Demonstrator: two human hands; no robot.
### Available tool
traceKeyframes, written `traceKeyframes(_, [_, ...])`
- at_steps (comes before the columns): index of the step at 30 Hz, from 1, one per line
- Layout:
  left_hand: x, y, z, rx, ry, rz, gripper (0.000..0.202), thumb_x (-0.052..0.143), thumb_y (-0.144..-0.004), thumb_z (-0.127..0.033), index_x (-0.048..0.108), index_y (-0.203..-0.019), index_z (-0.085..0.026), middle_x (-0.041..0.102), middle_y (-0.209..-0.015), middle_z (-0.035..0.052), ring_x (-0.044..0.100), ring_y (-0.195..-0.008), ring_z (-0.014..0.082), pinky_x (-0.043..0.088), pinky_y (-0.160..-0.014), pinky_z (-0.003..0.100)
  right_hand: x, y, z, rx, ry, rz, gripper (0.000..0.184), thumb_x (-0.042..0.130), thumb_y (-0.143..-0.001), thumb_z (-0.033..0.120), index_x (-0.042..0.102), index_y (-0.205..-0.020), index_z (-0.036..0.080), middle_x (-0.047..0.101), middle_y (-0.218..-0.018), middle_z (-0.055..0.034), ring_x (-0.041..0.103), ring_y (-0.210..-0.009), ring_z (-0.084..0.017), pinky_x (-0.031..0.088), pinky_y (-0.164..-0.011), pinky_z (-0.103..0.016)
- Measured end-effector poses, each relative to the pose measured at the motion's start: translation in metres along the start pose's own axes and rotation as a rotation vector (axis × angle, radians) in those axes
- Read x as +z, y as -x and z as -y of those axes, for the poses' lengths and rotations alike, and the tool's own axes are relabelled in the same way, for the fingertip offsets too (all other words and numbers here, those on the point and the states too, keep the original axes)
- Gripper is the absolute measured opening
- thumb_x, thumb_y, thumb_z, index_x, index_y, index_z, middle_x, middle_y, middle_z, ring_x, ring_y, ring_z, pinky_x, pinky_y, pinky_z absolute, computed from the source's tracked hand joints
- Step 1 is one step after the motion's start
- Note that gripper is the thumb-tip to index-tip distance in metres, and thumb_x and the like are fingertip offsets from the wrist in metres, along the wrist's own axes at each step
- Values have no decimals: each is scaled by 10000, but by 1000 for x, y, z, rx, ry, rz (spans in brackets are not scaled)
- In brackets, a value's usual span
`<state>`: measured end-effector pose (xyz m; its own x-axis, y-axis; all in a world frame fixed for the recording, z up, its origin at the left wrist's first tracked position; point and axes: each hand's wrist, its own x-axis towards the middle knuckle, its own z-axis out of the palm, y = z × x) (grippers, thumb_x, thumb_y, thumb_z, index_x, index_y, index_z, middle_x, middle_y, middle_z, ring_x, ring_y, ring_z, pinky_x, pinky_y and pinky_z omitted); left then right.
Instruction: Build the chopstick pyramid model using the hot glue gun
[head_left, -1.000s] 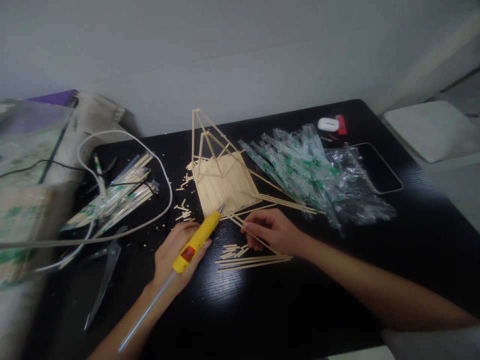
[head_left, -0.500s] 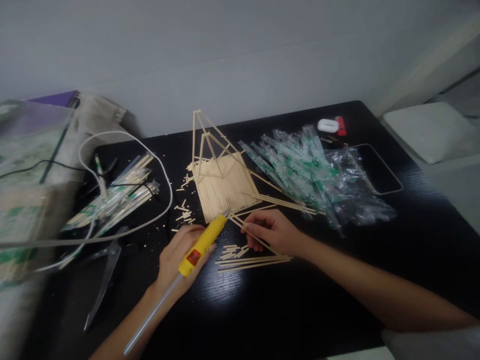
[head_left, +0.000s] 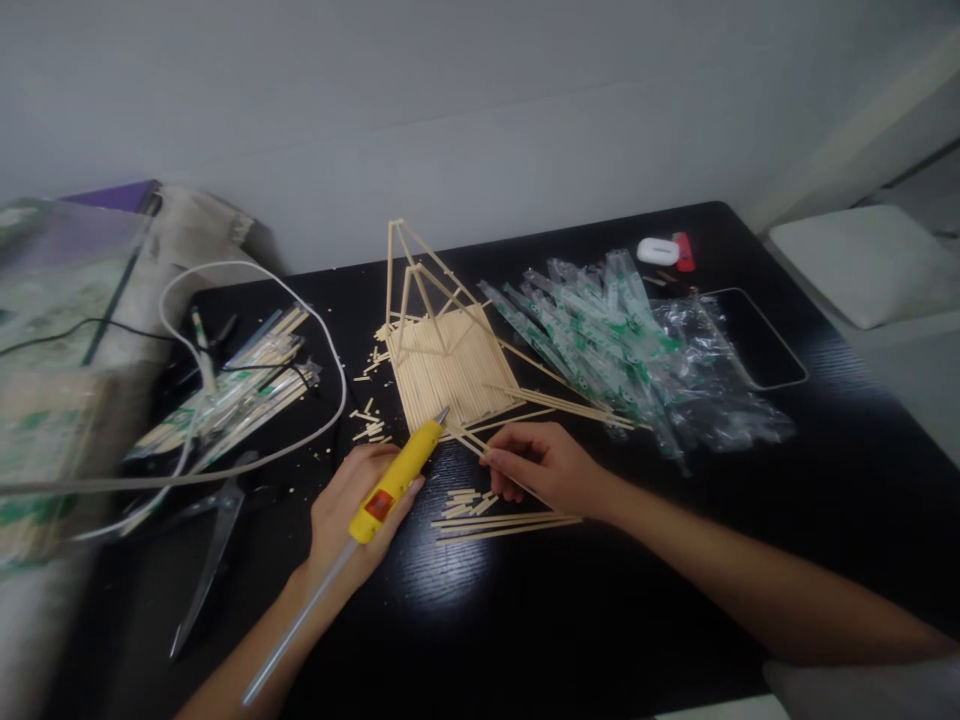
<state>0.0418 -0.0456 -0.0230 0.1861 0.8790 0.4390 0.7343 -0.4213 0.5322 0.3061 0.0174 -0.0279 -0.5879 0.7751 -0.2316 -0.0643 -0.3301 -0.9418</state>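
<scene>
My left hand (head_left: 360,510) is closed around a yellow hot glue gun (head_left: 397,480) with a clear glue stick (head_left: 300,625) coming out of its back. The gun's metal nozzle lies close to the ends of the wooden sticks (head_left: 469,440) pinched in my right hand (head_left: 536,462); whether they touch I cannot tell. Just beyond stands a flat mat of sticks (head_left: 450,375) with triangular stick frames (head_left: 416,285) rising from its far part. Short cut pieces (head_left: 469,500) and several longer sticks (head_left: 502,524) lie on the table below my right hand.
Green-printed plastic wrappers (head_left: 600,320) heap up on the right, beside a phone (head_left: 757,340) and a white earbud case (head_left: 658,251). Wrapped chopsticks (head_left: 247,390), a looping white cable (head_left: 330,340) and scissors (head_left: 214,560) occupy the left. Stick scraps (head_left: 369,425) are scattered by the mat.
My left hand has drawn the glue gun slightly left, its nozzle shifting back from the held sticks' tips. My right hand stays nearly in place, still pinching them.
</scene>
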Motion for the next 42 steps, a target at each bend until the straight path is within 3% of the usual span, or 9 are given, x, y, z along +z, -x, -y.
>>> traceKeyframes(11, [-1,0,-1,-33,10,-20,117,708,-982,-257,737,-1066,-182,753,-1051,79,751,-934,204,641,-845,318,-1,0,0,-4,-6,3,399,751,-937,550,718,-909,154,711,-690,-8,623,-558,-110,527,-539,-225])
traceKeyframes(18, [-2,-1,0,55,-11,39,122,719,-971,-244,735,-1081,-193,762,-1029,80,763,-914,209,659,-786,316,-2,-2,1,-9,-24,17,410,743,-945,559,715,-922,151,705,-681,-5,617,-546,-108,529,-535,-227])
traceKeyframes(26, [-3,-2,0,6,6,-9,108,708,-980,-210,722,-1083,-180,749,-1049,77,746,-949,196,631,-863,310,-4,-1,1,0,-49,41,385,741,-961,532,714,-924,149,710,-692,-9,628,-555,-103,537,-542,-220])
traceKeyframes(42, [-1,-1,-5,-53,5,-35,104,682,-1003,-247,724,-1067,-177,737,-1063,71,729,-963,186,613,-885,297,-5,-2,-2,-4,-80,65,388,741,-969,523,707,-918,140,703,-686,1,626,-550,-87,529,-537,-193])
